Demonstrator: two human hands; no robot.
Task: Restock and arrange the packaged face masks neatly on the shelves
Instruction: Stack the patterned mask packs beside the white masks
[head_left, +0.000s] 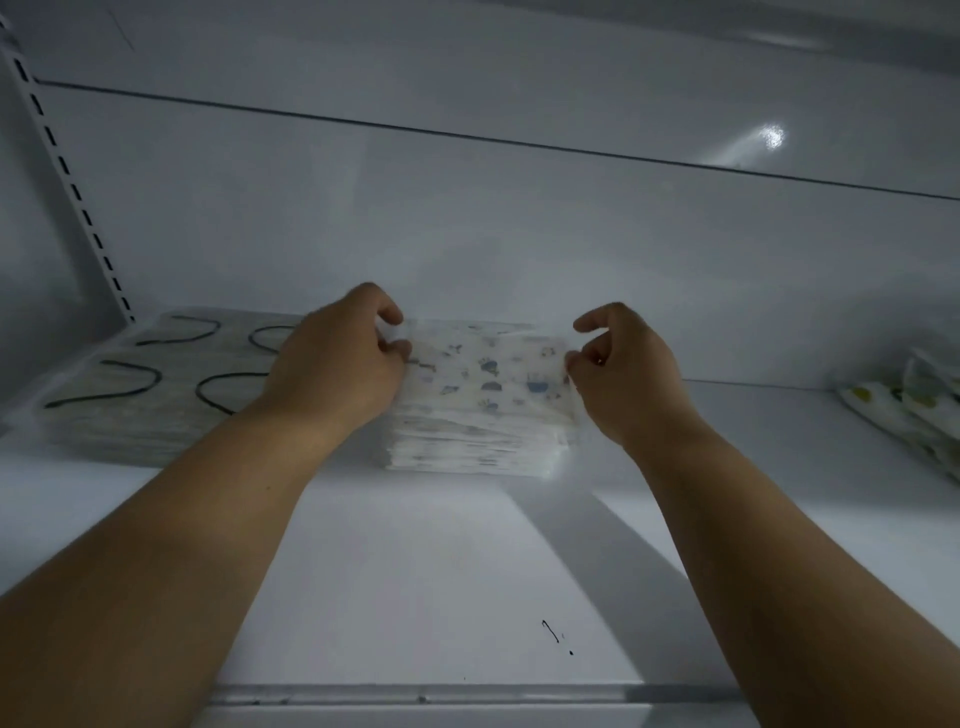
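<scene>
Writing: no brand, label or readable text could be made out; the top pack was seen printed only with small blue and grey figures, too blurred to be identified.
Mask stack (480, 410): a pile of packaged masks was set on the white shelf (415, 571), near the back wall (519, 234), at the middle of the view.
Left hand (337, 358): the left edge of the top pack was pinched between curled fingers (392, 314) and thumb.
Right hand (623, 364): the right edge of the same pack was pinched, the fingers curled narrowly.
Grey packs (156, 384): a flat pile with dark ear loops was laid just left of the mask stack, partly hidden by the left hand and forearm.
Yellow-spotted packs (914, 410): they were seen at the far right of the shelf, well apart from the stack, cut off by the frame edge.
Slotted upright (67, 171): it was fixed at the left rear corner.
Shelf marks (553, 631): small dark specks were seen near the front edge.
</scene>
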